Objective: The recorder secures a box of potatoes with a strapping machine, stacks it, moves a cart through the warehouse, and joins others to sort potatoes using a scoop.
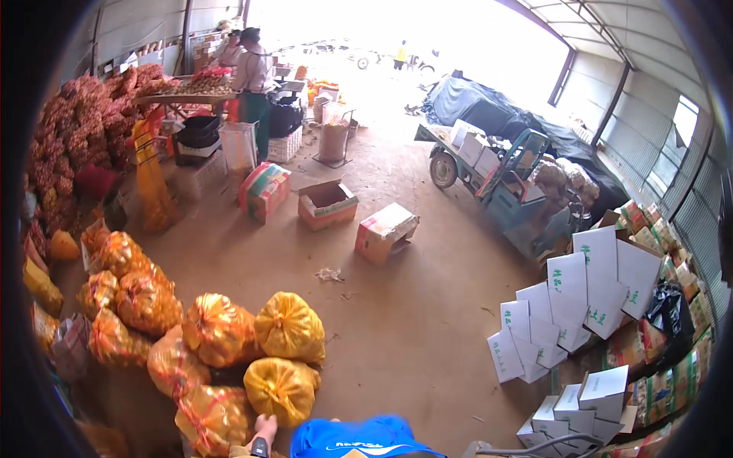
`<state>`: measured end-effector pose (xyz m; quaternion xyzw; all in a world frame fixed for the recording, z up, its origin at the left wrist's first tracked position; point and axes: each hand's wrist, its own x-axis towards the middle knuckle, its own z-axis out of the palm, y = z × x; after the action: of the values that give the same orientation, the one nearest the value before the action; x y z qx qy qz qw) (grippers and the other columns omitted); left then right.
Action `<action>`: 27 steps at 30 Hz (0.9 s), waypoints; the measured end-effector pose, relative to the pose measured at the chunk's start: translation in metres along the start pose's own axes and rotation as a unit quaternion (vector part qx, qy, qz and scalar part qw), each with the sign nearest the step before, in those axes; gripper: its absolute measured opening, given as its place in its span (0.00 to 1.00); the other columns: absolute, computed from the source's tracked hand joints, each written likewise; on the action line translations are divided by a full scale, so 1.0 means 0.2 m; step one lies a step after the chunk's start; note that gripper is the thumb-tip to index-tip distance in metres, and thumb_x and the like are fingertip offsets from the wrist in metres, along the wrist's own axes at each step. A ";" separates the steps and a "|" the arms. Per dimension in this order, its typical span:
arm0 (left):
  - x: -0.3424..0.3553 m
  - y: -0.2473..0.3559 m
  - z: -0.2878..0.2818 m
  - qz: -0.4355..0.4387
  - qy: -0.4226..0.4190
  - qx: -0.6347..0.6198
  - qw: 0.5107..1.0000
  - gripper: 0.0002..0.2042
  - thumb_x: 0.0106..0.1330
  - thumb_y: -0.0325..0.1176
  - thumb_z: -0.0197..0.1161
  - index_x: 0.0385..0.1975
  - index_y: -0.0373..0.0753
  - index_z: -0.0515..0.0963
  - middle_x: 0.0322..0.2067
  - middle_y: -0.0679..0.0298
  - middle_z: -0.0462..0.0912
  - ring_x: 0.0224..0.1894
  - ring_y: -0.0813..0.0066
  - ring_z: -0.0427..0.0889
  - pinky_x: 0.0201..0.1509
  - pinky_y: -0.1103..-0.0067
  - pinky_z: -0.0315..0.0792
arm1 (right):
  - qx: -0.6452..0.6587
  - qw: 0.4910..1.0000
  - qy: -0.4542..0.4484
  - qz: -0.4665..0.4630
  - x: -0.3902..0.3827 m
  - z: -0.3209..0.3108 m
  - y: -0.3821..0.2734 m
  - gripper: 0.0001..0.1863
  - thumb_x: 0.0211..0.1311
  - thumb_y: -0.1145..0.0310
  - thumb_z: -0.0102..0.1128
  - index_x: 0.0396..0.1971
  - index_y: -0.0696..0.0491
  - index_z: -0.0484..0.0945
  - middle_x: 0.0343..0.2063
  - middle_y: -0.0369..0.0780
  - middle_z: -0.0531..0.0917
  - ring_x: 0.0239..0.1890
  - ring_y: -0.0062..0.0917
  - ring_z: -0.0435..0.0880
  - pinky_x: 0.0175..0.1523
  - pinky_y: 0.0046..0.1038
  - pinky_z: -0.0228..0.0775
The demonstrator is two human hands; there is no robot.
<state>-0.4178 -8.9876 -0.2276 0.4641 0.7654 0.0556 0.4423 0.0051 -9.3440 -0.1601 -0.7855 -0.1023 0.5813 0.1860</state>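
My left hand point(265, 429), with a dark watch on its wrist, reaches in from the lower edge beside a full yellow sack point(281, 388). Whether it touches the sack I cannot tell, and its fingers are too small and partly hidden to read. Just beyond my blue top point(355, 437) a tiny sliver, perhaps my right hand point(335, 419), peeks out; the rest is hidden. A second yellow sack point(290, 327), tied at its top, stands behind the first. Orange mesh sacks of round produce point(217, 330) crowd to the left, one of them point(214, 418) close to my left hand.
Three printed cartons point(387, 233) lie on the brown floor ahead. White boxes point(569, 290) are stacked at right, above a grey metal bar point(534, 450). A loaded three-wheeled cart point(496, 175) is parked far right. People point(256, 80) stand at a sorting table; red sacks point(69, 137) line the left wall.
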 end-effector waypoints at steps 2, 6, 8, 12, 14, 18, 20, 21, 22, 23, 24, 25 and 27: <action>0.18 0.51 0.17 0.136 -0.011 0.034 0.990 0.27 0.57 0.45 0.61 0.53 0.33 0.73 0.52 0.44 0.76 0.56 0.52 0.75 0.60 0.66 0.68 | 0.039 0.998 0.014 0.043 0.11 -0.19 -0.09 0.29 0.62 0.45 0.56 0.55 0.50 0.74 0.41 0.37 0.80 0.36 0.21 0.77 0.39 0.26 0.71; 0.42 1.48 0.37 0.237 -0.045 -0.029 0.970 0.25 0.61 0.45 0.60 0.53 0.33 0.73 0.49 0.46 0.79 0.53 0.55 0.78 0.58 0.69 0.70 | 0.098 0.991 0.023 0.090 0.44 -0.55 -0.34 0.29 0.62 0.43 0.56 0.53 0.50 0.75 0.38 0.36 0.80 0.34 0.21 0.77 0.36 0.26 0.70; 0.55 1.79 0.49 0.214 -0.037 -0.031 0.976 0.24 0.62 0.44 0.60 0.53 0.34 0.73 0.47 0.47 0.80 0.51 0.57 0.79 0.56 0.70 0.71 | 0.115 0.988 0.020 0.098 0.65 -0.77 -0.52 0.29 0.61 0.42 0.55 0.52 0.50 0.76 0.37 0.36 0.80 0.32 0.21 0.77 0.34 0.25 0.70; 0.93 1.76 0.83 -0.003 -0.076 -0.078 0.994 0.18 0.63 0.42 0.58 0.47 0.38 0.76 0.35 0.56 0.82 0.35 0.66 0.82 0.40 0.72 0.77 | 0.125 0.986 -0.033 0.105 1.24 -1.36 -1.11 0.30 0.61 0.40 0.55 0.50 0.51 0.77 0.34 0.36 0.80 0.30 0.21 0.76 0.31 0.25 0.69; 0.72 2.11 0.78 -0.050 -0.156 -0.158 0.974 0.10 0.66 0.40 0.56 0.38 0.41 0.75 0.23 0.66 0.74 0.23 0.76 0.74 0.23 0.74 0.70 | 0.167 0.980 -0.055 0.092 1.58 -1.66 -1.42 0.30 0.60 0.39 0.55 0.49 0.51 0.78 0.32 0.35 0.80 0.29 0.20 0.76 0.30 0.25 0.68; 1.03 1.79 0.79 -0.102 -0.164 -0.116 0.974 0.13 0.67 0.43 0.56 0.45 0.43 0.74 0.34 0.64 0.77 0.32 0.67 0.79 0.27 0.71 0.75 | -0.041 0.992 0.050 -0.104 1.97 -2.17 -2.65 0.30 0.59 0.40 0.57 0.49 0.51 0.77 0.25 0.38 0.81 0.24 0.22 0.77 0.30 0.30 0.72; 1.04 1.93 0.70 -0.147 -0.139 -0.137 0.970 0.13 0.67 0.42 0.56 0.45 0.43 0.75 0.34 0.64 0.78 0.32 0.66 0.79 0.27 0.71 0.74 | -0.082 0.972 0.127 -0.178 2.08 -2.27 -3.26 0.34 0.61 0.46 0.58 0.59 0.57 0.70 0.34 0.38 0.82 0.31 0.21 0.80 0.34 0.26 0.74; 1.09 2.05 0.65 -0.160 -0.137 -0.142 0.967 0.13 0.66 0.42 0.57 0.46 0.44 0.75 0.34 0.64 0.78 0.33 0.66 0.79 0.27 0.70 0.74 | -0.088 0.954 0.170 -0.232 2.20 -2.34 -3.45 0.32 0.62 0.47 0.58 0.59 0.56 0.71 0.35 0.37 0.82 0.32 0.21 0.81 0.34 0.26 0.75; 1.15 2.14 0.61 -0.167 -0.132 -0.149 0.966 0.13 0.66 0.42 0.57 0.46 0.44 0.75 0.34 0.64 0.79 0.33 0.66 0.80 0.27 0.70 0.74 | -0.098 0.931 0.206 -0.284 2.29 -2.35 -3.62 0.31 0.63 0.49 0.57 0.58 0.55 0.71 0.36 0.37 0.83 0.32 0.21 0.81 0.34 0.25 0.75; 1.19 2.20 0.57 -0.175 -0.125 -0.161 0.963 0.13 0.66 0.42 0.57 0.46 0.44 0.75 0.34 0.64 0.79 0.33 0.66 0.80 0.28 0.70 0.74 | -0.098 0.934 0.200 -0.280 2.30 -2.28 -3.76 0.31 0.63 0.49 0.57 0.58 0.55 0.71 0.36 0.37 0.83 0.32 0.21 0.81 0.34 0.25 0.75; 1.27 2.26 0.54 -0.180 -0.118 -0.175 0.961 0.13 0.66 0.42 0.57 0.46 0.44 0.75 0.34 0.64 0.79 0.33 0.66 0.80 0.28 0.70 0.74 | -0.035 0.948 0.145 -0.281 2.25 -2.18 -3.96 0.28 0.64 0.51 0.57 0.58 0.54 0.72 0.37 0.37 0.83 0.33 0.21 0.81 0.35 0.25 0.75; 1.38 2.34 0.50 -0.188 -0.117 -0.181 0.958 0.13 0.66 0.41 0.57 0.47 0.44 0.75 0.35 0.64 0.80 0.33 0.66 0.80 0.28 0.70 0.73 | 0.030 0.953 0.099 -0.284 2.24 -2.13 -4.18 0.26 0.65 0.52 0.57 0.57 0.53 0.73 0.38 0.36 0.83 0.34 0.20 0.82 0.35 0.24 0.75; 1.61 2.51 0.39 -0.187 -0.116 -0.190 0.957 0.13 0.66 0.41 0.58 0.47 0.45 0.76 0.35 0.64 0.80 0.34 0.65 0.80 0.28 0.70 0.73 | 0.037 0.965 0.054 -0.253 2.26 -1.95 -4.28 0.21 0.65 0.54 0.56 0.52 0.52 0.76 0.39 0.33 0.82 0.35 0.18 0.81 0.36 0.22 0.74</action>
<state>-0.0858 -8.4862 -0.2272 0.2239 0.7573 0.0620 0.6104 0.5617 -8.4625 -0.1040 -0.7570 -0.2663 0.4752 0.3610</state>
